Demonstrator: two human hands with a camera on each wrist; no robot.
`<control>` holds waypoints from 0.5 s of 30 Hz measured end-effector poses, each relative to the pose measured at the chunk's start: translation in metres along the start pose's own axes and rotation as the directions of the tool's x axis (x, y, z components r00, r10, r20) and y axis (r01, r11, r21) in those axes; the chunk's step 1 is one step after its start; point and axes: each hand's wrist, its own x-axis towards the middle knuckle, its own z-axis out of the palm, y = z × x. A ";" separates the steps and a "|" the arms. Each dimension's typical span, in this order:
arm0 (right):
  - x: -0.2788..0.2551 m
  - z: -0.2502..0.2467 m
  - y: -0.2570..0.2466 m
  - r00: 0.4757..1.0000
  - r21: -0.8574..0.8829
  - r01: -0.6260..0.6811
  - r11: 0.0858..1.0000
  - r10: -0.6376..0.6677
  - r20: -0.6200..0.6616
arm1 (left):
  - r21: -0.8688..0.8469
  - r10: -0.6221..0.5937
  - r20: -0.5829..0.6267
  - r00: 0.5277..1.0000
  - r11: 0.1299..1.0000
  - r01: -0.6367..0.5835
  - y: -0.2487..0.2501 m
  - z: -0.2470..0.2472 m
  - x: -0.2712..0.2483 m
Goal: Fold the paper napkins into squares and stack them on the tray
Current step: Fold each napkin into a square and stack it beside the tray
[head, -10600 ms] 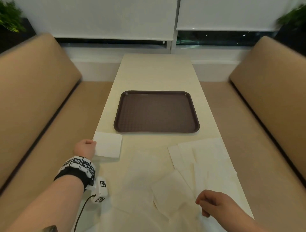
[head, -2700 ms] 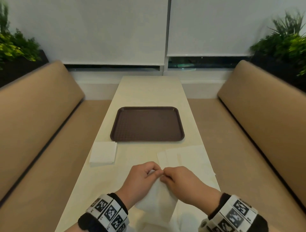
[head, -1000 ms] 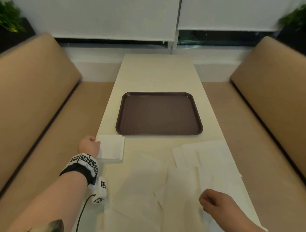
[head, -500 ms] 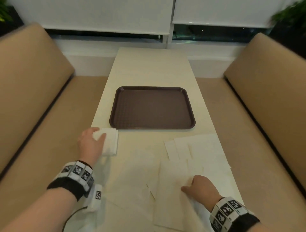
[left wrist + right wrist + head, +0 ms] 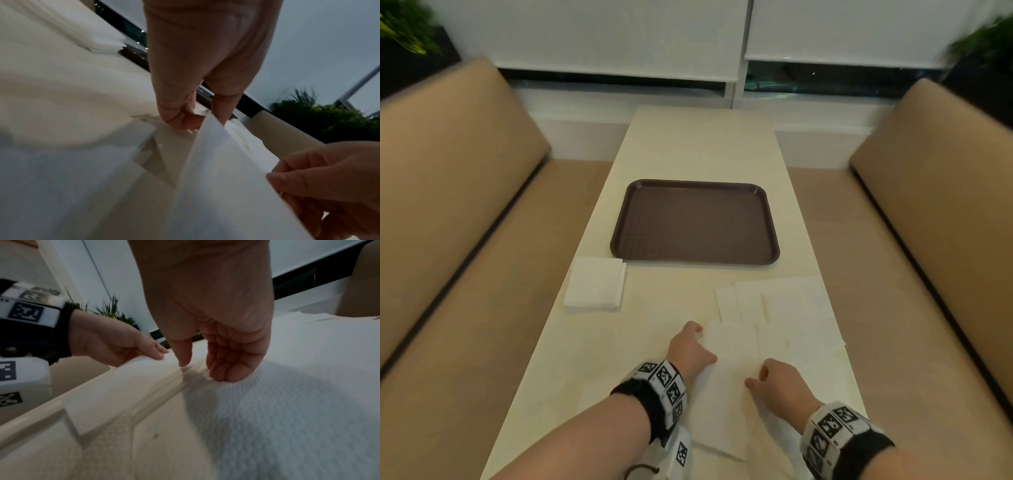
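Observation:
The dark brown tray lies bare in the middle of the table. A stack of folded white napkins sits by its near left corner. In front of me, both hands are on one flat napkin. My left hand pinches its far left edge between thumb and finger, and that edge is lifted off the table. My right hand takes hold of the same raised edge nearer to me, with its fingers curled down onto the paper.
Several unfolded napkins overlap on the right side of the cream table; more paper lies under my wrists. Tan padded benches run along both sides. Windows with blinds and plants are at the far end.
My left hand has left the folded stack and come right and toward me to the napkin's edge. My right hand has stayed on that napkin. The edge is now lifted.

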 end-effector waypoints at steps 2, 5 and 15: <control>-0.001 -0.004 0.005 1.000 0.074 0.013 0.997 -0.012 -0.008 | -0.080 -0.005 -0.050 0.999 0.997 0.001 0.003 -0.002 -0.006; -0.004 -0.014 0.012 0.998 0.192 0.053 0.980 -0.047 -0.034 | -0.156 0.048 -0.152 0.987 0.985 -0.072 0.009 -0.020 -0.021; -0.030 -0.070 -0.030 0.923 0.709 0.166 0.685 -0.361 0.132 | -0.611 0.165 -0.085 0.983 0.770 -0.182 0.061 -0.080 -0.075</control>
